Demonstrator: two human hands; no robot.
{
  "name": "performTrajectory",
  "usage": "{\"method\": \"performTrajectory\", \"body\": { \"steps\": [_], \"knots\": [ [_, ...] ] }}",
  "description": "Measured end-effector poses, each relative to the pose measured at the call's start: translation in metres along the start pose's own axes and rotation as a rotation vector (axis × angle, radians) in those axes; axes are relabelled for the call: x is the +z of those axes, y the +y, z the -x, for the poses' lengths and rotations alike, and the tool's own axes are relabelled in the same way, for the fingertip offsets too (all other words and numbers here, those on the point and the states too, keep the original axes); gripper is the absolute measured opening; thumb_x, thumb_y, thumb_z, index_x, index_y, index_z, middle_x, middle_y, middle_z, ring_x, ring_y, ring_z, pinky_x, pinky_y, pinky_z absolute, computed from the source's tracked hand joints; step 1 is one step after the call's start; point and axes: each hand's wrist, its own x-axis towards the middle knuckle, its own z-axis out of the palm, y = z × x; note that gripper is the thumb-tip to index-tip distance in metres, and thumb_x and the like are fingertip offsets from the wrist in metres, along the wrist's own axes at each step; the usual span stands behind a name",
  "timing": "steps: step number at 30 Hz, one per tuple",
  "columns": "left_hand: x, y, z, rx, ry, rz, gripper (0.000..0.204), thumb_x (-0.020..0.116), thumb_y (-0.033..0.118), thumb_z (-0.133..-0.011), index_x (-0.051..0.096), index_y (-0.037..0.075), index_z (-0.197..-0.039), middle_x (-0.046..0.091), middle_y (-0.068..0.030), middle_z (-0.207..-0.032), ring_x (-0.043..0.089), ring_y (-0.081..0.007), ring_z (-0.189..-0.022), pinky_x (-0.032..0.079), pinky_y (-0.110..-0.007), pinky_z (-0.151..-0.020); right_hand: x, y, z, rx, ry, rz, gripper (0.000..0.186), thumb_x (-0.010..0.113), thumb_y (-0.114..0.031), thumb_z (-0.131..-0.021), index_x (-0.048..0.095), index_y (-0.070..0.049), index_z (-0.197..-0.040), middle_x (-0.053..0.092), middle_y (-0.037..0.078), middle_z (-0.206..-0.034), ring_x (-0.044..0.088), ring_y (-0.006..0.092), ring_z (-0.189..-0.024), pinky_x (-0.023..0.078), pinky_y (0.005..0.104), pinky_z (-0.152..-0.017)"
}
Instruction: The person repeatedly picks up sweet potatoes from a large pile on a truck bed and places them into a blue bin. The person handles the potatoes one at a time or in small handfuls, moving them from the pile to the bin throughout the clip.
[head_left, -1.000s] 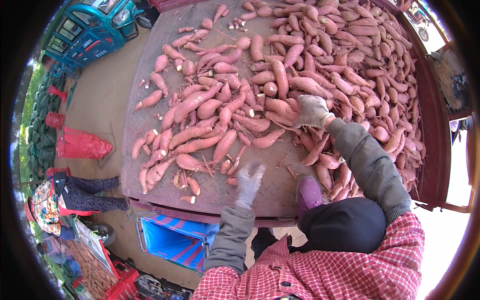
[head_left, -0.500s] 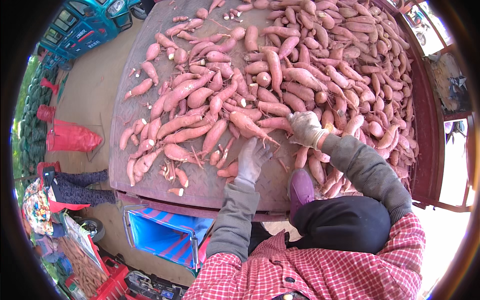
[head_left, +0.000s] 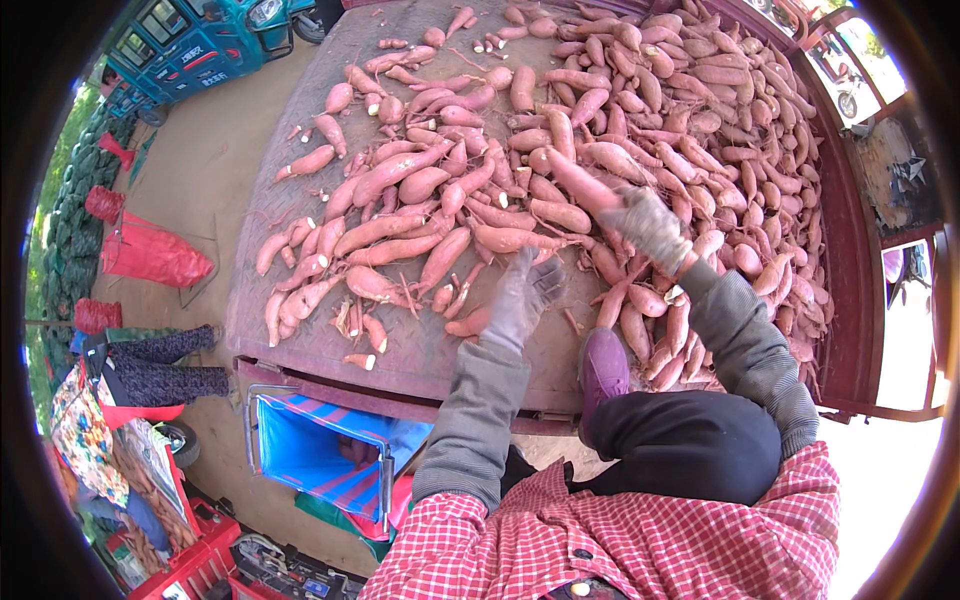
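Note:
Sweet potatoes (head_left: 400,180) with pinkish-red skins lie spread over a dusty metal truck bed (head_left: 470,375). On the right they pile into a deep heap (head_left: 720,130). My right hand (head_left: 645,225), in a dirty light work glove, is closed round the near end of a long sweet potato (head_left: 580,180), which points away to the upper left over the heap's edge. My left hand (head_left: 524,298), gloved too, hovers with fingers apart at the near edge of the spread, holding nothing. Close by its wrist lies a small sweet potato (head_left: 468,322).
Below the bed's front edge a blue striped bag (head_left: 300,440) hangs open on a metal frame, with reddish shapes inside. My purple shoe (head_left: 605,365) rests on the bed. Another person (head_left: 90,420) stands at the left near a red crate (head_left: 200,555). A teal vehicle (head_left: 190,50) is parked behind.
My right hand has moved up and away and now holds a long sweet potato. My left hand has shifted slightly right and farther out. Reddish shapes now show in the blue bag.

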Motion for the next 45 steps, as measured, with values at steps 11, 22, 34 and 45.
{"method": "performTrajectory", "body": {
  "steps": [11, 22, 34, 45],
  "knots": [
    [-0.102, 0.084, 0.279, 0.543, 0.007, -0.159, 0.028, 0.067, 0.041, -0.102, 0.062, 0.013, -0.100, 0.069, -0.0053, -0.084, 0.069, -0.0223, -0.075, 0.060, -0.042, -0.072, 0.085, 0.011, 0.124, -0.360, -0.734, -0.045, 0.038, 0.073, -0.042, -0.093, 0.077, -0.010, -0.113, 0.076, 0.015, -0.097, 0.074, 0.0325, -0.094, 0.057, 0.0417, -0.087],
    [-0.310, 0.040, 0.375, 0.471, 0.707, -1.517, 0.057, 0.072, 0.053, -0.098, 0.062, 0.002, -0.123, 0.075, -0.0218, -0.104, 0.074, -0.0322, -0.100, 0.057, -0.049, -0.084, 0.073, -0.054, 0.219, -0.215, -1.014, 0.421, 0.038, 0.070, -0.040, -0.093, 0.075, -0.009, -0.114, 0.075, 0.011, -0.097, 0.074, 0.0295, -0.096, 0.057, 0.0406, -0.089],
    [-0.228, 0.002, 0.374, 0.281, 0.951, -1.855, 0.026, 0.074, 0.030, -0.090, 0.064, 0.008, -0.101, 0.075, -0.0224, -0.088, 0.074, -0.0449, -0.087, 0.058, -0.057, -0.077, 0.083, -0.130, 0.190, -0.547, -0.881, 0.345, 0.040, 0.067, -0.047, -0.094, 0.078, -0.012, -0.110, 0.077, 0.014, -0.097, 0.075, 0.0333, -0.093, 0.058, 0.0455, -0.085],
    [-0.219, 0.015, 0.370, 0.102, 0.995, -1.795, 0.030, 0.076, 0.025, -0.087, 0.065, 0.006, -0.107, 0.074, -0.0224, -0.088, 0.073, -0.0442, -0.085, 0.056, -0.056, -0.075, 0.148, -0.046, 0.027, -0.367, -0.048, 0.769, 0.053, 0.075, -0.037, -0.086, 0.062, -0.009, -0.129, 0.070, 0.013, -0.112, 0.069, 0.0309, -0.106, 0.053, 0.0448, -0.089]
  ]
}}
